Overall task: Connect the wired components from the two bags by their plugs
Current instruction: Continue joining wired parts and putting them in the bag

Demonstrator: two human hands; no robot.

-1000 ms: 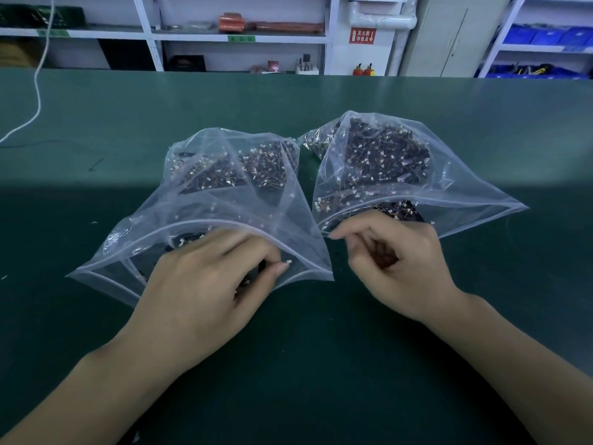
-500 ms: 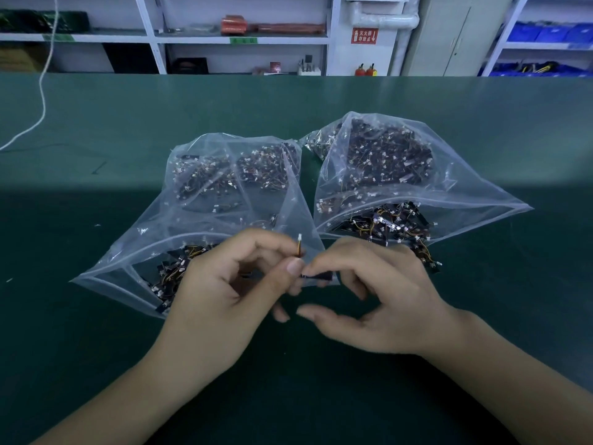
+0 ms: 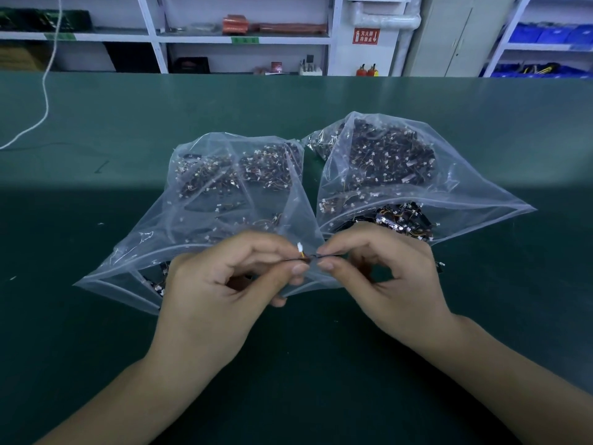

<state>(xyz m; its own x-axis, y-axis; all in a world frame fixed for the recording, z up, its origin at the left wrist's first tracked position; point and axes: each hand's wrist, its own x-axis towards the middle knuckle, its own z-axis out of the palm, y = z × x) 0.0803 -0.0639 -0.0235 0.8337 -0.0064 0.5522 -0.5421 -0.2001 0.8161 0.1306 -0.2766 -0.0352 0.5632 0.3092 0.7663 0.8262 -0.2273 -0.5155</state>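
Two clear plastic bags lie open-mouthed toward me on the green table, the left bag [image 3: 205, 220] and the right bag [image 3: 417, 191], each full of small dark wired components with white plugs. In front of the bag mouths, my left hand [image 3: 221, 293] pinches a small wired component [image 3: 296, 259] between thumb and forefinger; its white plug [image 3: 300, 246] sticks up on a short orange wire. My right hand [image 3: 388, 281] pinches a second dark component [image 3: 329, 257] right beside it. The two pieces' ends meet between my fingertips; whether they are joined is too small to tell.
Several components [image 3: 404, 221] spill from the right bag's mouth. A white cable [image 3: 45, 101] hangs at the far left and trails onto the green table [image 3: 96, 316]. Shelves with boxes and blue bins stand behind the table's far edge.
Both hands have come out of the bag mouths, each bringing a component. They moved together in front of the bags, and the two pieces now meet at my fingertips.
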